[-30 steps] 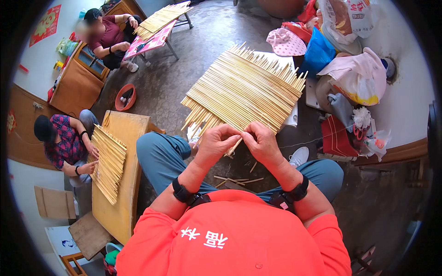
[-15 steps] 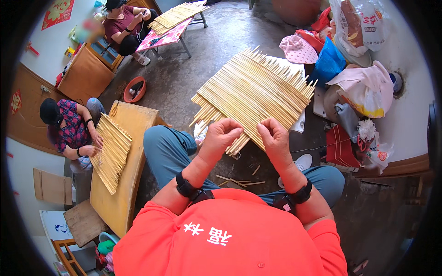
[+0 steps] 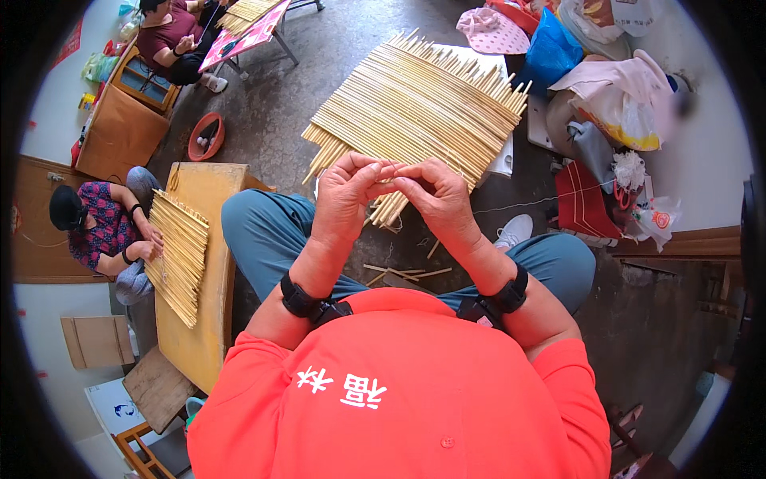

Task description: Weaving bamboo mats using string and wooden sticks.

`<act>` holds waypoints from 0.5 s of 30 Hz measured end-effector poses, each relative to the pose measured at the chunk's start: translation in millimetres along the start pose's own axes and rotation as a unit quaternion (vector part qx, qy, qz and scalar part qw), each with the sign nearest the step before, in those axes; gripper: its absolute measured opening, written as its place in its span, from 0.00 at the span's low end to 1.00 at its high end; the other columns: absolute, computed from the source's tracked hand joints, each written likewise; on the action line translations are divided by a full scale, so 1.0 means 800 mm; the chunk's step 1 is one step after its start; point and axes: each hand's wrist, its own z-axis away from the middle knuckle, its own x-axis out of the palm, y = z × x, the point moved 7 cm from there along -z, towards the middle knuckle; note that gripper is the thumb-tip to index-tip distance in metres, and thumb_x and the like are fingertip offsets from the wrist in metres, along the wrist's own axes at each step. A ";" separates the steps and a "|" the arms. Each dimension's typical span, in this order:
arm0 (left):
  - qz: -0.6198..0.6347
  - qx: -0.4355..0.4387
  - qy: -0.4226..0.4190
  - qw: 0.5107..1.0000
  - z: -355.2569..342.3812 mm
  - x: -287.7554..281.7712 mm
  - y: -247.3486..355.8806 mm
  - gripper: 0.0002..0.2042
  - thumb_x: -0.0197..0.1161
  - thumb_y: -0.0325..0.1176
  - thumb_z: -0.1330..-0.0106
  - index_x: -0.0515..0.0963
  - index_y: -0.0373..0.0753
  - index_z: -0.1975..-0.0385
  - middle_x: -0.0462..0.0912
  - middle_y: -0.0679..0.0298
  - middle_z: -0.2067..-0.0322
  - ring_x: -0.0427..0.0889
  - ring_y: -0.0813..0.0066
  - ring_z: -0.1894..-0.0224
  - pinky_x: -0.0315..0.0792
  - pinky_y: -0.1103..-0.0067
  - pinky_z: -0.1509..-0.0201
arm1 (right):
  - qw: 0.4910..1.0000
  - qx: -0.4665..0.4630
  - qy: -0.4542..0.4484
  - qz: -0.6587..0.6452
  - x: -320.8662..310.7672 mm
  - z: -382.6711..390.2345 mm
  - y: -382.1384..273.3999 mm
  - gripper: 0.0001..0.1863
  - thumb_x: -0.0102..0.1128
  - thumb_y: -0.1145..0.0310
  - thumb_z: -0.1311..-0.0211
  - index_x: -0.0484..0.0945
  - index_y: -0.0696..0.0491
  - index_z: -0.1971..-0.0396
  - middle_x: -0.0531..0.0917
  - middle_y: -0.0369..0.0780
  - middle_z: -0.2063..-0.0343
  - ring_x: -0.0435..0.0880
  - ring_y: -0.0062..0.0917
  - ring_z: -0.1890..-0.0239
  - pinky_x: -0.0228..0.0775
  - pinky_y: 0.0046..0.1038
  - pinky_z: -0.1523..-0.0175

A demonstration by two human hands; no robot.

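Note:
My left hand point(image 3: 345, 195) and my right hand point(image 3: 435, 198) are both closed in a pinch, their fingertips meeting above the near corner of a slatted mat point(image 3: 415, 112). Between them is what looks like a thin white string point(image 3: 542, 198), too fine to make out at the fingertips. That string stretches from a white bundle point(image 3: 628, 170) on the right toward my right wrist, then passes behind it. The mat is made of many thin yellow-tan sticks laid side by side, with uneven ends. It rests on a white board point(image 3: 501, 164) in front of me.
Short stick pieces point(image 3: 407, 274) lie on the floor between my feet. At left, a person point(image 3: 108, 227) handles another stick mat point(image 3: 177, 255) on a wooden table point(image 3: 211, 191). Another person sits at a pink table point(image 3: 239, 40). Bags point(image 3: 553, 49) and cloths crowd the right wall.
My hands have come together from apart, fingertips now touching. The view has shifted, so the mat and room appear higher and further left. The far person's hands have moved apart.

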 end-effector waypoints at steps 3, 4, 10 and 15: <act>0.001 -0.001 0.003 1.000 -0.001 -0.001 -0.001 0.01 0.54 0.23 0.38 0.72 0.32 0.69 0.79 0.52 0.65 0.81 0.67 0.60 0.80 0.76 0.60 | 1.000 -0.015 0.011 0.009 -0.001 -0.001 -0.006 0.04 0.63 0.76 0.50 0.80 0.57 0.72 0.78 0.39 0.76 0.77 0.21 0.76 0.67 0.20 0.72; 0.000 0.000 0.002 1.000 -0.001 -0.001 -0.001 0.01 0.54 0.23 0.38 0.72 0.32 0.69 0.79 0.52 0.65 0.81 0.67 0.60 0.80 0.76 0.60 | 1.000 -0.018 0.011 0.009 0.000 -0.002 -0.008 0.04 0.63 0.76 0.51 0.80 0.57 0.72 0.78 0.39 0.77 0.77 0.21 0.76 0.67 0.20 0.72; -0.025 0.002 -0.005 1.000 0.000 -0.002 -0.001 0.02 0.55 0.23 0.38 0.72 0.33 0.69 0.79 0.52 0.64 0.81 0.68 0.60 0.79 0.77 0.60 | 0.998 -0.029 0.004 0.048 0.001 -0.001 -0.010 0.05 0.63 0.77 0.50 0.79 0.58 0.71 0.77 0.37 0.76 0.75 0.18 0.75 0.66 0.18 0.72; -0.040 0.008 -0.013 0.999 0.001 -0.005 -0.002 0.02 0.55 0.24 0.39 0.73 0.32 0.70 0.79 0.53 0.64 0.81 0.70 0.61 0.79 0.77 0.60 | 0.997 -0.028 0.007 0.065 0.002 0.001 -0.005 0.05 0.63 0.76 0.50 0.79 0.58 0.71 0.76 0.37 0.76 0.75 0.18 0.76 0.66 0.19 0.72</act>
